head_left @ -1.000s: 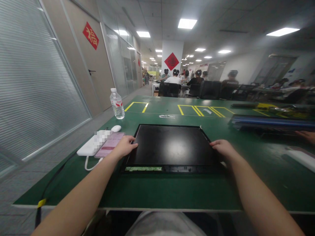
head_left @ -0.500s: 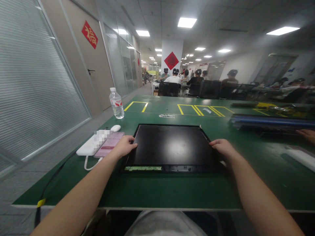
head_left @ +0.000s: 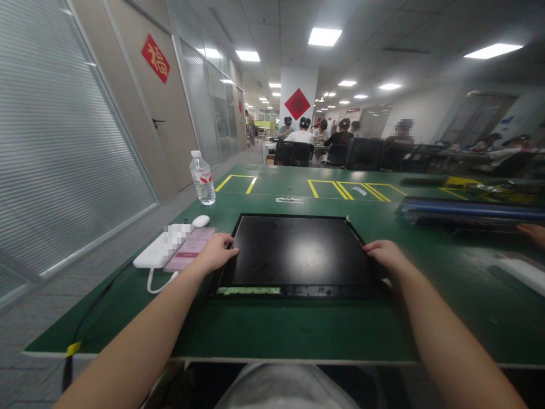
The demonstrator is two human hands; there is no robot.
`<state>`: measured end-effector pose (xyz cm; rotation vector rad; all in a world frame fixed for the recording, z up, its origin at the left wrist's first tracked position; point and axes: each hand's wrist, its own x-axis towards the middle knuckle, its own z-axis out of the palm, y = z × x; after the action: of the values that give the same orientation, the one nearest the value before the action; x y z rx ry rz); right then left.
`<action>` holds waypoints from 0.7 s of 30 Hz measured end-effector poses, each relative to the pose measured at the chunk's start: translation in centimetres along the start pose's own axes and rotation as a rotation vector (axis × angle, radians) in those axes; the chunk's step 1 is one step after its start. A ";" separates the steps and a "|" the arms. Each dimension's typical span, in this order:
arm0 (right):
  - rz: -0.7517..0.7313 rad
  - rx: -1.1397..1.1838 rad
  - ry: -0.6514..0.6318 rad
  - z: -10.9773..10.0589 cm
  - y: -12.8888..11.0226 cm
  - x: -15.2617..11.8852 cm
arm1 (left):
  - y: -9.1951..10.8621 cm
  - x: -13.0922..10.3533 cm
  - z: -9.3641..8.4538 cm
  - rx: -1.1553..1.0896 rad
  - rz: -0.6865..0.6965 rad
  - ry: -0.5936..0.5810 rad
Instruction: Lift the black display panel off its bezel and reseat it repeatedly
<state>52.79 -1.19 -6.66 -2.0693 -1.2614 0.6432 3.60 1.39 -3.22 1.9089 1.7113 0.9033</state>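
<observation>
A black display panel (head_left: 293, 250) lies in front of me on the green table (head_left: 298, 332), its glossy screen facing up. Along its near edge runs a strip with a green circuit board (head_left: 249, 290) at the left. My left hand (head_left: 218, 251) grips the panel's left edge, thumb on top. At the right edge my right hand (head_left: 385, 254) holds the frame between thumb and fingers; the fingertips underneath are hidden. Just left of my left hand lie a phone (head_left: 187, 253) with a pink screen and a white power bank (head_left: 155, 255) with a white cable.
A water bottle (head_left: 202, 179) and a white earbud case (head_left: 201, 221) stand at the left. Blurred long dark-blue parts (head_left: 472, 207) lie at the right, near another person's hand (head_left: 532, 232). Yellow tape (head_left: 332, 182) marks the far table. Several people sit beyond.
Both hands keep their hold on the display panel, which stays in place. The view has shifted very slightly. The other person's hand at the right edge has moved slightly.
</observation>
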 end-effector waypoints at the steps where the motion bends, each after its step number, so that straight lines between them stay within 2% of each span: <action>1: 0.002 0.003 0.002 0.0 0.0 0.0 | -0.1 0.0 0.0 -0.001 -0.004 -0.001; 9: 0.039 0.009 -0.018 0.0 -0.2 -0.1 | -0.4 -0.1 -0.5 0.028 0.047 -0.047; 14: -0.009 -0.130 0.016 -0.1 -0.7 -0.2 | 0.0 -0.6 -1.8 0.180 0.308 -0.116; 17: -0.171 -0.227 0.100 -0.4 -1.1 -0.3 | 0.4 -1.1 -2.2 0.218 0.389 -0.284; 19: -0.386 -0.241 0.150 -0.4 -1.4 -0.5 | 0.7 -1.4 -2.3 0.241 0.414 -0.382; 21: -0.581 -0.222 0.131 -0.2 -1.7 -0.8 | 1.0 -1.7 -2.5 0.265 0.431 -0.439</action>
<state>51.61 -1.37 -5.26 -1.7372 -1.8073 0.1055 2.49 -0.72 -1.09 2.4849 1.2282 0.3497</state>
